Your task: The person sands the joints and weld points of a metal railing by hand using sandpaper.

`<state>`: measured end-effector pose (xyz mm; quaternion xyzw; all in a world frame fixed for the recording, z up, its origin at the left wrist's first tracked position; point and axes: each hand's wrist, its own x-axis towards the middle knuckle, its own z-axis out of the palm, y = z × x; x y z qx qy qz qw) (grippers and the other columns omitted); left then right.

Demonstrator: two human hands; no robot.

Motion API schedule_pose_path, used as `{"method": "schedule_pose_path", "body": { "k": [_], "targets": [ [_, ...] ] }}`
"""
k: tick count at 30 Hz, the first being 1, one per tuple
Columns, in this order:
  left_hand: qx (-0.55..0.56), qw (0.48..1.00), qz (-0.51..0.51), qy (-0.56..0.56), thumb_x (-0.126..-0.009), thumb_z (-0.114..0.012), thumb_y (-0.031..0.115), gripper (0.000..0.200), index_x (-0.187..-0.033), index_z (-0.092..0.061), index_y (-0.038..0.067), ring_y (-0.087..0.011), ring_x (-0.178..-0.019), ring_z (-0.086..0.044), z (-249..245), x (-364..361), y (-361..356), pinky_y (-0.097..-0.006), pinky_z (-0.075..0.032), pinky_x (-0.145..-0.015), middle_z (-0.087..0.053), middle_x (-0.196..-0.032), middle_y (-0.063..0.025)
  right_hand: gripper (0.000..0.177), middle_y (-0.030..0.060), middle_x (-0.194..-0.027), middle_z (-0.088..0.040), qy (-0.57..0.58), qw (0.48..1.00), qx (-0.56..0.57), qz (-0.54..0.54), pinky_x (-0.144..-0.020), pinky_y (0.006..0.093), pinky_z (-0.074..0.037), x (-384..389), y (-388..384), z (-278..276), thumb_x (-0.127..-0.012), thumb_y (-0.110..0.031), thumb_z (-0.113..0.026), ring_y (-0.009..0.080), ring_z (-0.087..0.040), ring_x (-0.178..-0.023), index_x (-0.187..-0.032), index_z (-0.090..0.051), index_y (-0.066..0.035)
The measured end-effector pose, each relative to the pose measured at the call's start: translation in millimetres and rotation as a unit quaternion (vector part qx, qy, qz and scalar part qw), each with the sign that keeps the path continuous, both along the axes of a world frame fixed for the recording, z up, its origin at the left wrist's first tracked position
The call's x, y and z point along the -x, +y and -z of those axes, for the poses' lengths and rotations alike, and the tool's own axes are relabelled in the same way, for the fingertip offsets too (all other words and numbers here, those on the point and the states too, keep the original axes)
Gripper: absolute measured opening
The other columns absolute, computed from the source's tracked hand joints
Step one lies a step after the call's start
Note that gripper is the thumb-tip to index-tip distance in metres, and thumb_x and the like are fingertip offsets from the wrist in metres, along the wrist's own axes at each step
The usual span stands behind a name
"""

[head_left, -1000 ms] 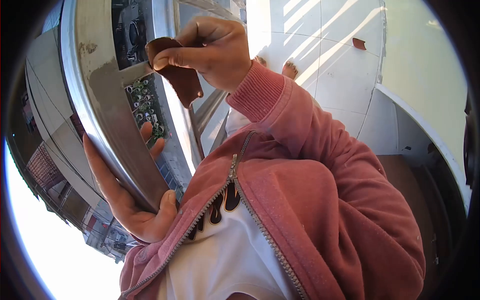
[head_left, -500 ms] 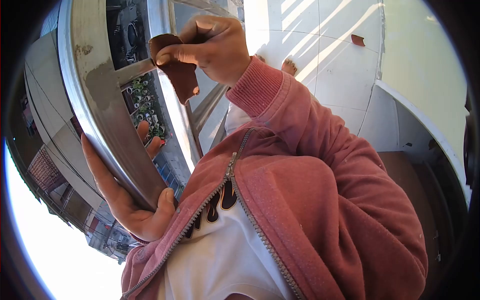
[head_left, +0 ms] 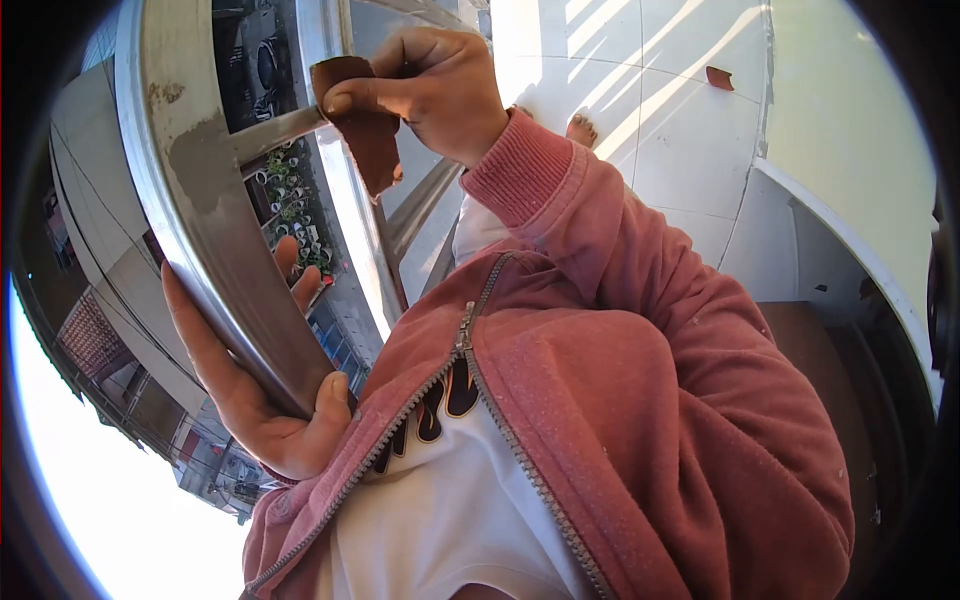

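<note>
My right hand (head_left: 440,95) pinches a torn piece of reddish-brown sandpaper (head_left: 365,140) between thumb and bent fingers. The sandpaper is at the end of a thin metal crossbar (head_left: 277,136), against or just over the railing's inner bar; contact is hard to make out. My left hand (head_left: 275,425) is wrapped round the broad metal handrail (head_left: 240,290) lower down, with the thumb on the near side and fingers along the outer side and underneath. A dull grey patch (head_left: 203,165) and a brownish spot mark the handrail's upper part.
Another scrap of sandpaper (head_left: 719,78) lies on the tiled floor (head_left: 680,140) near my bare foot (head_left: 581,129). Beyond the railing, far below, are potted plants (head_left: 290,195). A pale wall (head_left: 850,130) stands on the right.
My right hand and the sandpaper have shifted slightly to the right and up. My left hand keeps its hold on the handrail.
</note>
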<state>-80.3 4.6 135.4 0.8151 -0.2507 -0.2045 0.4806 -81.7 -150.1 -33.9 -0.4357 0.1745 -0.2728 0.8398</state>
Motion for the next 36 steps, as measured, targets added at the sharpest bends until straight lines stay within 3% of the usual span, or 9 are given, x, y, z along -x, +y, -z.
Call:
{"method": "schedule_pose_path", "body": {
  "k": [10, 11, 12, 17, 21, 25, 28, 32, 36],
  "targets": [
    [0.01, 1.0, 0.012, 0.0, -0.062, -0.06, 0.009, 0.1, -0.143, -0.001, 0.002, -0.0391, -0.12, -0.044, -2, -5, 1, -0.0441, -0.04, -0.098, -0.028, -0.139, -0.0261, 0.02, 0.0067, -0.067, -0.064, -0.021, 0.996, -0.087, -0.01, -0.052, 0.0212, -0.048, -1, -2, 3, -0.065, -0.01, -0.082, 0.0097, -0.059, -0.056, -0.067, -0.064, -0.001],
    [0.006, 1.0, 0.017, 0.0, -0.062, -0.059, 0.008, 0.1, -0.143, -0.001, 0.002, -0.0394, -0.12, -0.044, -2, -6, 0, -0.0447, -0.039, -0.099, -0.028, -0.139, -0.0262, 0.017, 0.0047, -0.067, -0.064, 0.071, 0.995, 0.056, -0.032, -0.053, 0.0194, -0.048, 6, -4, 3, -0.069, -0.005, -0.078, 0.0072, -0.059, -0.059, -0.068, -0.061, -0.002],
    [-0.006, 1.0, 0.02, 0.007, -0.062, -0.059, 0.007, 0.101, -0.143, 0.0, 0.002, -0.0397, -0.12, -0.044, -1, -5, 1, -0.0452, -0.039, -0.099, -0.028, -0.139, -0.0263, 0.017, 0.0056, -0.066, -0.064, -0.011, 0.996, 0.083, 0.011, -0.052, 0.0189, -0.047, 0, -2, -6, -0.069, -0.006, -0.078, 0.0071, -0.059, -0.058, -0.067, -0.062, -0.002],
    [0.003, 1.0, 0.026, 0.004, -0.06, -0.058, 0.007, 0.101, -0.143, -0.001, 0.002, -0.04, -0.121, -0.043, -1, -7, 5, -0.045, -0.039, -0.1, -0.028, -0.138, -0.0265, 0.017, 0.0028, -0.064, -0.063, 0.036, 0.999, -0.028, -0.023, -0.051, 0.0205, -0.048, 4, 0, 22, -0.07, -0.007, -0.078, 0.0069, -0.059, -0.057, -0.067, -0.061, -0.003],
    [0.008, 1.0, 0.002, -0.011, -0.06, -0.058, 0.008, 0.101, -0.144, -0.001, 0.002, -0.0399, -0.12, -0.044, 3, -3, 4, -0.0452, -0.038, -0.1, -0.028, -0.138, -0.0259, 0.018, 0.0097, -0.067, -0.065, 0.019, 0.997, 0.066, -0.022, -0.052, 0.0224, -0.05, 4, -5, -9, -0.066, -0.007, -0.08, 0.0118, -0.061, -0.057, -0.068, -0.063, 0.0],
    [-0.01, 1.0, 0.025, -0.009, -0.061, -0.059, 0.008, 0.1, -0.143, -0.003, 0.002, -0.04, -0.12, -0.044, -2, -4, 2, -0.046, -0.037, -0.101, -0.029, -0.138, -0.026, 0.02, 0.0028, -0.061, -0.06, 0.054, 0.997, -0.038, -0.026, -0.047, 0.0201, -0.043, 6, -4, 14, -0.064, -0.011, -0.082, 0.0068, -0.053, -0.052, -0.068, -0.064, -0.002],
    [0.009, 1.0, 0.002, -0.008, -0.061, -0.057, 0.007, 0.099, -0.143, -0.003, 0.002, -0.0399, -0.12, -0.044, 3, -2, 1, -0.0457, -0.038, -0.1, -0.029, -0.138, -0.0262, 0.022, 0.0041, -0.061, -0.06, 0.018, 0.999, 0.044, -0.008, -0.046, 0.0203, -0.044, 0, -2, -4, -0.064, -0.013, -0.082, 0.0073, -0.054, -0.052, -0.066, -0.063, -0.002],
    [-0.009, 1.0, 0.007, -0.018, -0.058, -0.06, 0.01, 0.103, -0.144, -0.004, 0.003, -0.0383, -0.12, -0.045, -1, -3, 1, -0.045, -0.038, -0.1, -0.03, -0.138, -0.0254, 0.023, 0.0066, -0.064, -0.062, 0.262, 0.961, 0.045, -0.072, -0.045, 0.0223, -0.046, 22, -14, 37, -0.066, -0.015, -0.081, 0.0093, -0.056, -0.053, -0.07, -0.064, -0.002],
    [-0.008, 0.999, -0.032, -0.011, -0.058, -0.06, 0.012, 0.101, -0.144, -0.007, 0.003, -0.0376, -0.119, -0.046, 0, 3, -5, -0.0449, -0.039, -0.1, -0.032, -0.137, -0.0253, 0.022, 0.0069, -0.068, -0.064, 0.173, 0.984, -0.045, -0.002, -0.05, 0.0234, -0.049, 39, -23, 66, -0.068, -0.015, -0.08, 0.0103, -0.059, -0.057, -0.074, -0.063, -0.002]
  ]
}}
